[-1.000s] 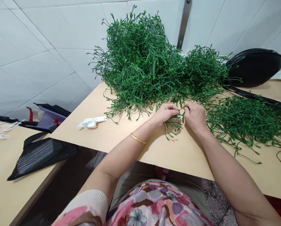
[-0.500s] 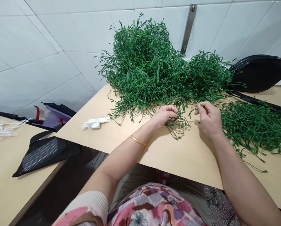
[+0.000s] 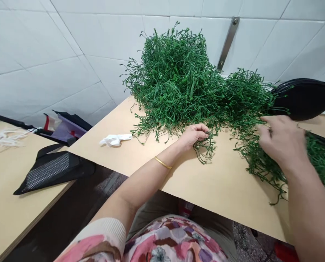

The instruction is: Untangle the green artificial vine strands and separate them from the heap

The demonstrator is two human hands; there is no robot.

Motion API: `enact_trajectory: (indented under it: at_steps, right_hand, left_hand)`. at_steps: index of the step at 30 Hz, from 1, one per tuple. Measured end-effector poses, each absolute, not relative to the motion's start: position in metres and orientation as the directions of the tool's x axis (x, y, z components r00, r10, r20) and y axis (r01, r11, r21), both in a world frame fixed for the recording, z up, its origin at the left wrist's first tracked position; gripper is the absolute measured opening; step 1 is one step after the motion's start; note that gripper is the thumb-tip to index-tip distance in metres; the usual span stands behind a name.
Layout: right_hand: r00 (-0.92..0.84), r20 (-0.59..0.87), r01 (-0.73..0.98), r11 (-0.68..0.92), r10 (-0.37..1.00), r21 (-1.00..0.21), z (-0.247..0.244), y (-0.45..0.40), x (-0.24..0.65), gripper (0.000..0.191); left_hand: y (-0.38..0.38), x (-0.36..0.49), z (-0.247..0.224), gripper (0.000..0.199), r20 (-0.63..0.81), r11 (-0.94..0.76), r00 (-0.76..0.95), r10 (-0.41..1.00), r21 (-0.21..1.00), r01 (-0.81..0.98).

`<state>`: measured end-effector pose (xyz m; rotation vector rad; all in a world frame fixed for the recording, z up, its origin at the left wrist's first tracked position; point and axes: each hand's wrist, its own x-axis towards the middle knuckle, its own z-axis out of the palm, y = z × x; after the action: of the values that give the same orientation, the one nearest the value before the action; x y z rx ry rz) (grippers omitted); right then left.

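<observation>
Two hands over the tan table (image 3: 222, 189). From my feed: left hand (image 3: 193, 135) is curled, fingers pinching a small green plastic sprig (image 3: 204, 147) that lies on the table just near of the big pile of green plastic stems (image 3: 179, 83). Gold bangle (image 3: 163, 162) on that wrist. Right hand (image 3: 282, 143) sits far right over the flatter spread of stems (image 3: 260, 163), motion-blurred; fingers look bent, but I can't tell whether they grip anything. Hands are well apart. Big pile is heaped against the white tiled wall (image 3: 69, 47), centre-far. Black oval bag (image 3: 304, 98) sits far right behind the stems. White scrap (image 3: 115, 139) lies on the table left of the pile. Black mesh piece (image 3: 50, 174) lies on the left-hand table.
</observation>
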<state>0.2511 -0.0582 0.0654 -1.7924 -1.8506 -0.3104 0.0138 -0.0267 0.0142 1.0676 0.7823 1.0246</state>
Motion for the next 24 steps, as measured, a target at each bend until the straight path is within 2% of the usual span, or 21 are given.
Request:
enact_trajectory:
  at_steps: [2, 3, 6, 10, 12, 15, 18, 24]
  right_hand:
    - [-0.112, 0.407, 0.854, 0.297, 0.907, -0.428, 0.059, -0.056, 0.223, 0.027]
    - [-0.162, 0.362, 0.773, 0.346, 0.918, -0.532, 0.055, -0.055, 0.209, 0.027]
    - [-0.206, 0.313, 0.57, 0.374, 0.927, -0.732, 0.039, -0.05, 0.183, 0.026]
    - [-0.288, 0.208, 0.33, 0.301, 0.935, -0.895, 0.017, -0.049, 0.176, 0.031]
    - [-0.339, 0.14, 0.25, 0.232, 0.93, -0.94, 0.01, -0.051, 0.177, 0.036]
    - [-0.348, 0.083, 0.224, 0.169, 0.934, -0.96, 0.005, -0.052, 0.179, 0.037]
    - [-0.326, 0.083, 0.189, 0.15, 0.942, -0.97, 0.004, -0.051, 0.18, 0.032]
    - [-0.24, 0.1, 0.108, 0.129, 0.966, -0.986, -0.001, -0.047, 0.177, 0.033]
  left_hand:
    - [-0.027, 0.013, 0.015, 0.014, -0.028, 0.145, 0.352, 0.936, 0.94, -0.31]
    - [-0.028, 0.013, 0.015, 0.014, -0.029, 0.15, 0.354, 0.935, 0.935, -0.321]
    - [-0.028, 0.012, 0.014, 0.014, -0.041, 0.159, 0.347, 0.937, 0.935, -0.318]
    - [-0.027, 0.015, 0.012, 0.014, -0.029, 0.099, 0.264, 0.964, 0.962, -0.255]
    - [-0.028, 0.017, 0.011, 0.015, 0.002, 0.05, 0.225, 0.974, 0.973, -0.227]
    - [-0.028, 0.018, 0.011, 0.014, 0.059, -0.024, 0.236, 0.97, 0.988, -0.15]
    - [-0.029, 0.018, 0.012, 0.011, 0.112, -0.102, 0.262, 0.959, 0.994, -0.049]
    - [-0.032, 0.02, 0.01, 0.011, 0.25, -0.279, 0.238, 0.939, 0.955, 0.097]
